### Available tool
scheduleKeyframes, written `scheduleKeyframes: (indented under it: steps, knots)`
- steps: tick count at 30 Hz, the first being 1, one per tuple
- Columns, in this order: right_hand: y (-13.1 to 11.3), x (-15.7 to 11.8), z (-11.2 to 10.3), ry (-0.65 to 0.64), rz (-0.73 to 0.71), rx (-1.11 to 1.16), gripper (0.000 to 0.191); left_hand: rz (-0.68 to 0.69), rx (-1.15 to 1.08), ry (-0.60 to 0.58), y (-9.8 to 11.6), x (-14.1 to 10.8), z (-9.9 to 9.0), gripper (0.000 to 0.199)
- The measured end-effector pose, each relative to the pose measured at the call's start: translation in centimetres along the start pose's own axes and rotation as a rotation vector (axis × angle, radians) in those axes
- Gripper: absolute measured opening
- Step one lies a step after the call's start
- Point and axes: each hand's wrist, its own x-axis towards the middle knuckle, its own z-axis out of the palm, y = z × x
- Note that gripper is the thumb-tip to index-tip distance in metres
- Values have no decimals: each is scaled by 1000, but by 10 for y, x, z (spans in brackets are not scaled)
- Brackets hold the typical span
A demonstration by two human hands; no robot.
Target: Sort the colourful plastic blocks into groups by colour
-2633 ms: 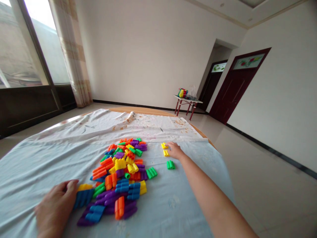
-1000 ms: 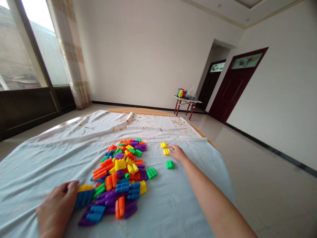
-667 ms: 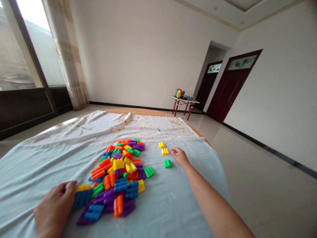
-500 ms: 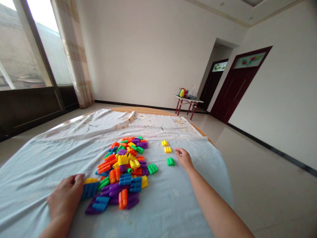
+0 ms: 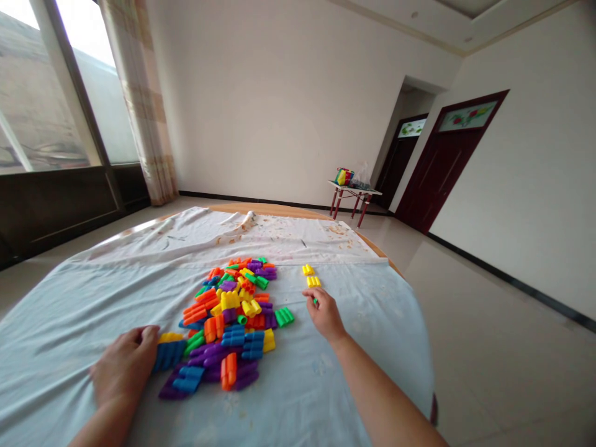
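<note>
Right hand [image 5: 325, 316] shifted left, over green toy block [image 5: 315, 301]; fingers curled, grip unclear. Best pinch squarely, clear of yellow tube block [image 5: 313, 281] beyond fingers.

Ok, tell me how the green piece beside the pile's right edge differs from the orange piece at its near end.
The green piece lies on the pale cloth; the orange piece rests on purple pieces. The green piece is near the right hand; the orange piece is farther from it. Both are rows of joined tubes.
</note>
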Motion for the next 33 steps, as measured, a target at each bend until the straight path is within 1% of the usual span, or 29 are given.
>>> scheduleKeyframes:
  steps: [3, 7, 11, 15, 25, 33]
  knots:
    - [8, -4, -4, 73, 46, -8, 24, -1, -3, -4, 1, 2, 1, 60]
    - [29, -7, -9, 156, 139, -31, 24, -10, 10, -7, -1, 5, 3, 62]
    - [41, -9, -9, 220, 161, -34, 24, -26, 10, 9, -4, 7, 4, 61]
    - [44, -11, -8, 215, 175, -37, 25, -41, -9, 13, -6, 8, 5, 61]
    - [52, -16, -5, 231, 273, -66, 27, -52, -82, 57, -10, 9, 4, 53]
    - [53, -18, -2, 238, 388, -112, 26, -30, -147, 57, -13, 9, 3, 57]
